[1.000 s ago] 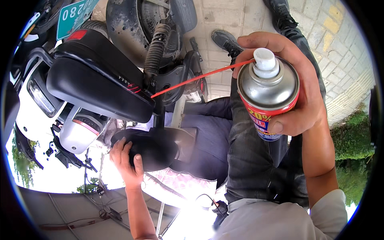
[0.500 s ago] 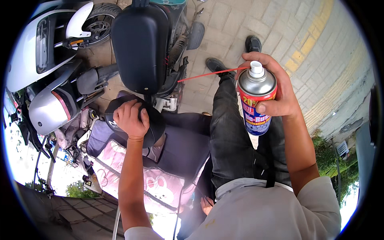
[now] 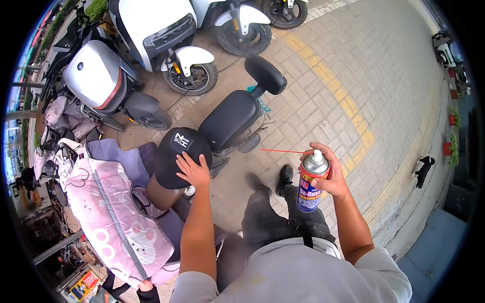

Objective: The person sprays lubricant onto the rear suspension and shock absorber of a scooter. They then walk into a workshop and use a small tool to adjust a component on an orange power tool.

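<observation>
Grey paving (image 3: 323, 121) surrounds an oblong black scooter seat (image 3: 230, 120); right of it, my right hand (image 3: 329, 174) grips a red-and-blue metal spray can (image 3: 308, 194), my left hand (image 3: 194, 170) spread over a rounded white-lettered black cap (image 3: 169, 160) beside it.

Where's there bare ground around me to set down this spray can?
Bare paving lies between the long black seat and the yellow strip, and again beyond that strip, right of the spray can in your right hand. Left of your left hand it's crowded: pink quilt, silver scooter, white scooter.
</observation>
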A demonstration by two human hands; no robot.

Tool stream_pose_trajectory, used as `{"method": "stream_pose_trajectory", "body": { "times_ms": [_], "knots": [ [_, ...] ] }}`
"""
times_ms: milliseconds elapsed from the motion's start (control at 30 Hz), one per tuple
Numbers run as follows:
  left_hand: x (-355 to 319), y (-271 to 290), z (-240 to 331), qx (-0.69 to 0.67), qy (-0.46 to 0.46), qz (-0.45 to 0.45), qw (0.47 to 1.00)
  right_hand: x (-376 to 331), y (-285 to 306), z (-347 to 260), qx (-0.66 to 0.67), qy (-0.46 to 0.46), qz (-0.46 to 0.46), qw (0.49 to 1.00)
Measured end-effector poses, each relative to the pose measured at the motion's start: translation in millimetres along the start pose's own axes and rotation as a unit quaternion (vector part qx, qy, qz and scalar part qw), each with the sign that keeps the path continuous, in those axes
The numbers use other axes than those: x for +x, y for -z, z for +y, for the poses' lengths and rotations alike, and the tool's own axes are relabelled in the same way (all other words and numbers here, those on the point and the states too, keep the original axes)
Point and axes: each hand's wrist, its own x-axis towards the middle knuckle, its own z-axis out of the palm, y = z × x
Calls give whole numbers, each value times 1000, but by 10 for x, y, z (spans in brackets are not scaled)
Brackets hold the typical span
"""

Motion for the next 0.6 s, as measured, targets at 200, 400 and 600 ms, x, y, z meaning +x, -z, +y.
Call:
{"method": "stream_pose_trajectory", "body": {
  "times_ms": [200, 400, 600],
  "knots": [
    [-1607, -247, -1382, -148, 7, -430, 891, -345, -347, -283, -65, 19, -52, 996],
    [-3406, 406, -1770, -196, 109, -216, 950, -430, -389, -448, -96, 27, -215, 971],
    [-5243, 413, -965, -395, 539, -247, 701, -554, 169, -421, -145, 64, -325, 933]
  ]
}}
